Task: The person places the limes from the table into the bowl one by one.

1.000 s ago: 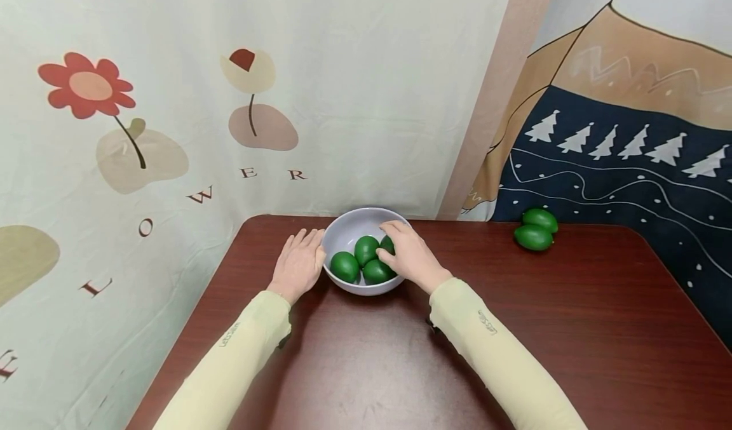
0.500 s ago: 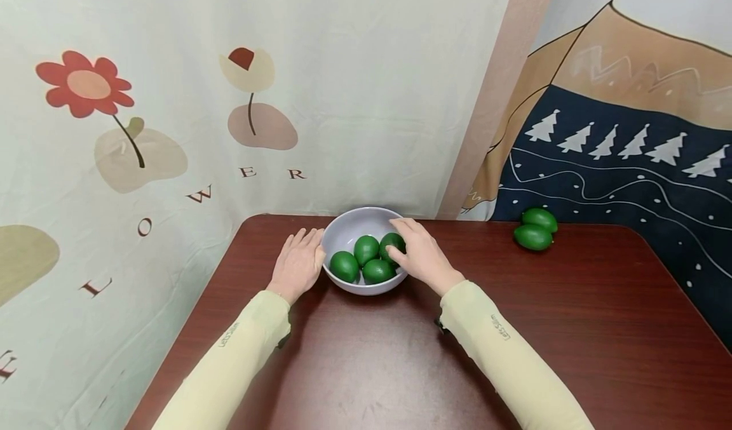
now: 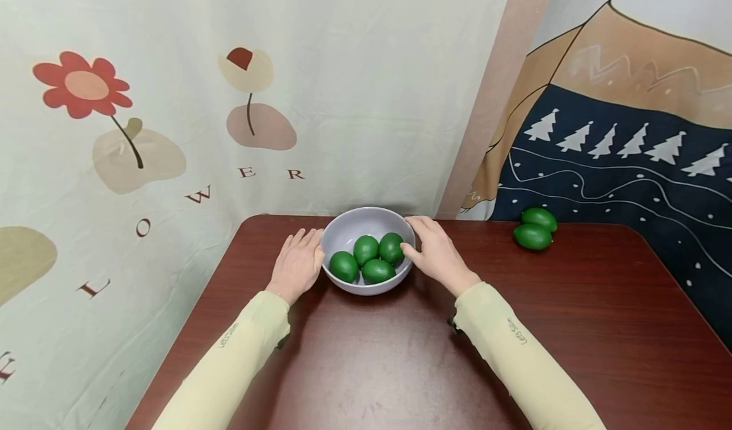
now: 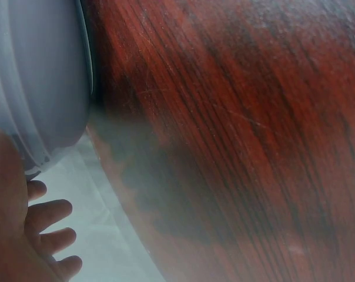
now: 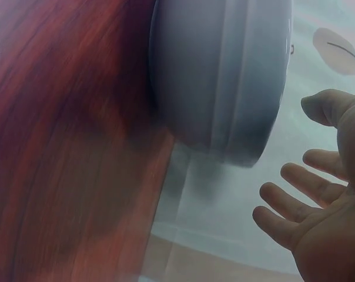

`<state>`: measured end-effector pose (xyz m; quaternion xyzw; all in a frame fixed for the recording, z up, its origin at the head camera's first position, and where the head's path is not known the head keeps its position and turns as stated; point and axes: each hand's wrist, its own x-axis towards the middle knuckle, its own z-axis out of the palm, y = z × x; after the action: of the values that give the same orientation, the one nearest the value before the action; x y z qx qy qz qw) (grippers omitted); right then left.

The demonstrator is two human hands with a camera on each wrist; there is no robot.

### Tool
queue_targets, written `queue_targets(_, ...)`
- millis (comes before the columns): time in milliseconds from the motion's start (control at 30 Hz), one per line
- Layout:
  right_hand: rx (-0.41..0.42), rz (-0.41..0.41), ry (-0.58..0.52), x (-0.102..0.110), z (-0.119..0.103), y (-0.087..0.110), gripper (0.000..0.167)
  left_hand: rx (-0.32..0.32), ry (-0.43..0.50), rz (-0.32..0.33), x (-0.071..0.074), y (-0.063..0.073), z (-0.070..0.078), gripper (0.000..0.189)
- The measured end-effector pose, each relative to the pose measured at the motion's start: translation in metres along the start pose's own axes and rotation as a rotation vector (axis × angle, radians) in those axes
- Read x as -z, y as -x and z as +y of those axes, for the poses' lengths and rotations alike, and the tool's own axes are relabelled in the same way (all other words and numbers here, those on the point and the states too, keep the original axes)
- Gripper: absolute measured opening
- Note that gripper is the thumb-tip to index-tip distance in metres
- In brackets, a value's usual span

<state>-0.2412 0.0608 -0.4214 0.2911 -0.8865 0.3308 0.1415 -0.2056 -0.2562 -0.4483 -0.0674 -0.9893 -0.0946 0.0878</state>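
Observation:
A light lavender bowl (image 3: 347,228) stands on the table near its back edge, with several green limes (image 3: 366,250) lying in it. My left hand (image 3: 297,262) rests with straight fingers against the bowl's left side. In the left wrist view its thumb side lies at the bowl's wall (image 4: 42,70). At the right rim is my right hand (image 3: 439,252), fingers spread and holding nothing. Its thumb tip overlaps the rim in the head view, while the right wrist view shows a gap between these fingers (image 5: 310,182) and the bowl's outer wall (image 5: 207,76).
Two more limes (image 3: 533,236) lie together at the back right of the brown wooden table (image 3: 572,328). Behind the table hangs a pale printed curtain (image 3: 366,100), with a dark blue patterned cloth (image 3: 617,182) to the right.
My right hand has let go of a lime in the bowl's right part and drawn out to the right, over the rim. The left hand has stayed at the bowl's side.

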Motion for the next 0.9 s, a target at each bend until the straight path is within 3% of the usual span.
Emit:
queue_targets(300,-0.002,0.031,0.013,0.008,0.013,0.006,0.054,-0.003,-0.003,0.003,-0.001,0.0,0.0,0.055)
queue_targets(900,-0.083,0.02,0.015,0.024,0.034,0.016,0.055,-0.006,0.008,0.009,0.0,0.0,0.0,0.054)
